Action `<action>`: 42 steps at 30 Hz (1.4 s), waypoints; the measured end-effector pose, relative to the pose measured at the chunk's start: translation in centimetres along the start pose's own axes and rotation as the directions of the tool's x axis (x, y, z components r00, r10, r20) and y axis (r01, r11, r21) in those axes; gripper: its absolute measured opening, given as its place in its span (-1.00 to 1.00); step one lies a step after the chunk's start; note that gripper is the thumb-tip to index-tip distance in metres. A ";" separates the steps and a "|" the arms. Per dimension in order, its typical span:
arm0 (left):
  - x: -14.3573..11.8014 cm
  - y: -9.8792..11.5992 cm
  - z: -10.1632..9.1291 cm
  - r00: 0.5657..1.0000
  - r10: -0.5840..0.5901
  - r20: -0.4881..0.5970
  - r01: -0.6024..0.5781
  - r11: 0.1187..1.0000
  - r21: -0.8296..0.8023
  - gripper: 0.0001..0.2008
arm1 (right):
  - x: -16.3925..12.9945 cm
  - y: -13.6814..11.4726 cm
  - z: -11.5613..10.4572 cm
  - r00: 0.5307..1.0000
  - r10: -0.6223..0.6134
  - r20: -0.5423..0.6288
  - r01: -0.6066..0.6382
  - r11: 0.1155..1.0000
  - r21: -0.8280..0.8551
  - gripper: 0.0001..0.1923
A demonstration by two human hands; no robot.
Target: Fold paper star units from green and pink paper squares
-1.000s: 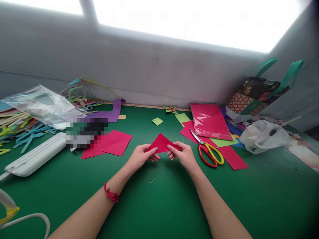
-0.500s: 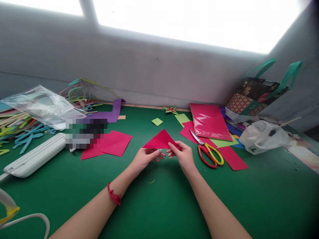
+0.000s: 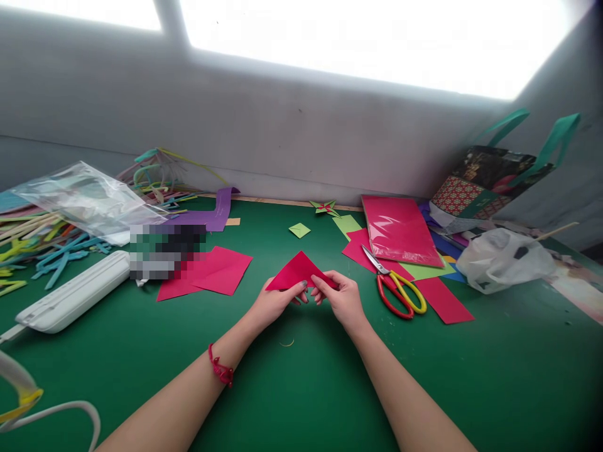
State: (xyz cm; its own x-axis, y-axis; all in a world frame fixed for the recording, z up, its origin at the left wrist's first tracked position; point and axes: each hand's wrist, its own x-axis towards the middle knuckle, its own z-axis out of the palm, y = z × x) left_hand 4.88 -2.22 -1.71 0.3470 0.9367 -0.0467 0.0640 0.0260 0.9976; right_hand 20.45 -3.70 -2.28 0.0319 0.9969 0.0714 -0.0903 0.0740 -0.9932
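Between my two hands is a red sheet of paper (image 3: pixel 298 270), folded into a triangle with its point facing away from me. My left hand (image 3: pixel 277 300) grips its lower left edge, thumb on top and fingers underneath. On the other side my right hand (image 3: pixel 340 294) pinches the lower right edge, its thumb near the middle of the fold. Both hands are just above the green table (image 3: pixel 301 389). To the right of my right hand lie scissors (image 3: pixel 399 290) with one red and one yellow handle.
Red paper squares (image 3: pixel 226 271) lie at left, near a white power strip (image 3: pixel 75 292) and pipe cleaners (image 3: pixel 61 251). Behind my hands are a small folded green paper (image 3: pixel 299 230) and a green-red paper star (image 3: pixel 325 208). A red paper pack (image 3: pixel 400 229) and plastic bag (image 3: pixel 504 260) are at right.
The triangle has come slightly lower and to the left. My right thumb has slid inward along its bottom edge, and my hands are closer together.
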 end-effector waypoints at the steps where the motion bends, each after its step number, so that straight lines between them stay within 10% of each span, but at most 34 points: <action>1: 0.1 0.0 -0.2 1.000 0.004 -0.007 -0.004 1.000 -0.015 -0.73 | 0.1 0.0 -0.2 1.000 -0.005 -0.014 0.005 1.000 -0.007 -0.80; 19: 0.3 0.6 -1.5 0.990 -0.136 -0.028 0.129 0.975 -0.182 -0.50 | 0.9 -0.5 -2.0 0.989 -0.038 -0.142 0.027 0.997 -0.079 -0.73; 42: 0.1 0.3 -1.2 1.000 -0.013 0.002 0.013 0.998 -0.057 -0.72 | 0.4 -0.9 -2.3 0.984 0.102 0.143 -0.090 0.992 -0.093 -0.68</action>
State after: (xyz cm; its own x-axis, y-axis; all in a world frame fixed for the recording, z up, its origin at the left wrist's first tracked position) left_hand 3.78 -1.70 -1.39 0.3478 0.9357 -0.0595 0.0153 0.0578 0.9982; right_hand 22.80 -3.42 -1.54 -0.1197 0.9926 -0.0183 0.0002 -0.0184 -0.9998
